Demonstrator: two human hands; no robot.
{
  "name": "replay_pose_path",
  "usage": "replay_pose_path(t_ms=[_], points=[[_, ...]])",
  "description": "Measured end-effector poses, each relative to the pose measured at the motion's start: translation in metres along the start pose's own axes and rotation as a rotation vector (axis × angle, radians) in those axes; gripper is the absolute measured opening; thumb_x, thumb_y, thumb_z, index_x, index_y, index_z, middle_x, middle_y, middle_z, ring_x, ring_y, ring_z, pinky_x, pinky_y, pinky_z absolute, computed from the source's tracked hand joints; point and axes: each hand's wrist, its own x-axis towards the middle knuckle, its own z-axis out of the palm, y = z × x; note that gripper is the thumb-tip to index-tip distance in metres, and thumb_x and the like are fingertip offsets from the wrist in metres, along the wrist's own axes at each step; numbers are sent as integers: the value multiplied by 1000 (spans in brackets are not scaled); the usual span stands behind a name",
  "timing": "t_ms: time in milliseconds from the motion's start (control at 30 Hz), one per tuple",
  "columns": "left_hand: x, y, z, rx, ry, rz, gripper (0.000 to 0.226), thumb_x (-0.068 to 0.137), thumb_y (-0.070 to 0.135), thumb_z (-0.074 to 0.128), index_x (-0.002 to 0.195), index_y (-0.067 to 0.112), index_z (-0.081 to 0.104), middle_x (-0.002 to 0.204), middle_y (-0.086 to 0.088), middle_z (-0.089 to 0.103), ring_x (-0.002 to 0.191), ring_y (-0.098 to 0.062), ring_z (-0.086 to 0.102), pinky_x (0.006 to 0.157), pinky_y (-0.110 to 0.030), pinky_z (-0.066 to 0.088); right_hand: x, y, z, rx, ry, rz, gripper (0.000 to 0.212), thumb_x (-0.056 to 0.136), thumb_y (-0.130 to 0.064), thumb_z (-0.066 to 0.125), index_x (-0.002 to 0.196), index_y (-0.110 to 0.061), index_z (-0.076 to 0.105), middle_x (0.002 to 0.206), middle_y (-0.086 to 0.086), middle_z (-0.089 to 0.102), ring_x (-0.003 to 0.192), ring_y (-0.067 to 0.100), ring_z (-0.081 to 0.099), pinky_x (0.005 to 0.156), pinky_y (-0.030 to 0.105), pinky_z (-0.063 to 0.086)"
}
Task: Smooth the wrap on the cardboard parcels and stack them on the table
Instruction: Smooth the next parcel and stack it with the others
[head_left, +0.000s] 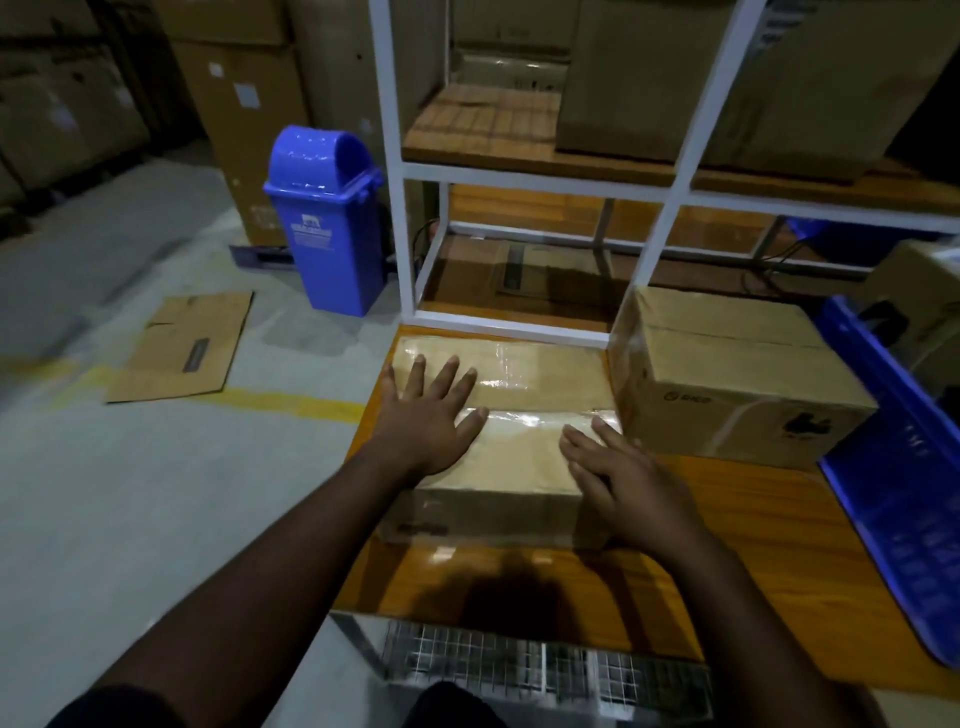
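Note:
A cardboard parcel (524, 384) covered in shiny clear wrap lies flat on the orange wooden table (753, 545), at its left edge. My left hand (431, 410) rests palm down on the parcel's top, fingers spread, on its left half. My right hand (618, 473) lies flat on the parcel's near right corner, fingers together and pointing up-left. Neither hand holds anything. A second wrapped parcel (727, 379), taller, stands on the table just to the right, touching or almost touching the first.
A white metal shelf frame (670, 208) rises behind the parcels, with big cartons on its wooden shelf. A blue bin (327, 218) and a flattened carton (182, 348) are on the floor at left. A blue crate (904, 467) lies at the table's right.

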Motion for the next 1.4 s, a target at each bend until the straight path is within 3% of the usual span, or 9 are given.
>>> replay_pose_path(t_ms=[133, 267, 367, 533, 633, 900, 1033, 1167, 1400], points=[[0, -2, 3, -4, 4, 8, 79, 91, 80, -2, 162, 43, -1, 172, 10, -6, 158, -28, -11, 120, -64, -13, -5, -9, 13, 136, 88, 105, 40, 108, -36, 50, 146, -41, 58, 160, -25, 39, 157, 2, 17, 111, 36, 45], [0, -3, -1, -6, -17, 15, 83, 90, 83, 2, 162, 42, 2, 172, 8, -4, 159, -27, -8, 121, -65, -9, 7, -5, 5, 100, -39, 114, 39, 107, -35, 52, 146, -38, 58, 160, -25, 38, 157, 6, 15, 126, 45, 22], [-6, -7, -3, -44, 3, -50, 91, 86, 89, 6, 162, 40, 7, 171, 10, -2, 159, -25, -4, 119, -69, 2, 1, 0, 7, 574, 97, 212, 45, 103, -28, 64, 148, -33, 57, 157, -25, 40, 152, 3, 24, 122, 36, 30], [-16, -28, -6, -186, -3, -120, 94, 83, 93, 12, 162, 43, 8, 172, 15, -2, 159, -18, -7, 118, -63, 29, -9, -8, 33, 1160, 478, 606, 30, 108, -32, 54, 134, -32, 69, 131, -4, 70, 105, 4, 69, 71, 15, 54], [-24, -54, -11, -320, 20, -117, 92, 84, 93, 16, 162, 44, 9, 171, 16, 0, 159, -15, -4, 122, -59, 24, -7, -20, 41, 1246, 273, 728, 24, 104, -39, 59, 102, -29, 81, 105, 6, 80, 84, 17, 77, 62, 31, 59], [-51, -32, -50, -745, 60, 56, 75, 91, 83, 17, 158, 49, 16, 171, 12, 11, 158, -14, 10, 128, -54, -1, -5, -63, 16, 1659, 287, 594, 51, 86, -45, 75, 125, -13, 73, 114, 11, 78, 103, 25, 76, 76, 38, 62], [-52, 0, -92, -1442, 171, 216, 68, 97, 71, 46, 155, 37, 39, 154, -4, 51, 139, -25, 52, 107, -45, 50, -3, -105, -17, 1464, 362, 189, 43, 85, -52, 78, 124, -34, 74, 117, -4, 77, 105, 12, 75, 74, 28, 62], [-63, -23, -92, -1545, 343, 79, 82, 80, 42, 71, 153, 50, 35, 157, 17, 39, 142, -8, 45, 109, -35, 49, 13, -119, -42, 894, 308, -15, 89, 84, -55, 78, 160, -42, 35, 157, -16, 47, 141, 10, 49, 105, 41, 54], [-90, -26, -10, -1417, 227, -92, 42, 103, 41, 47, 144, 32, 51, 153, 8, 50, 147, -14, 42, 122, -38, 34, 14, -151, 21, 181, 217, -224, 80, 96, -40, 70, 163, -27, 30, 169, -6, 29, 158, 19, 23, 127, 42, 15]])
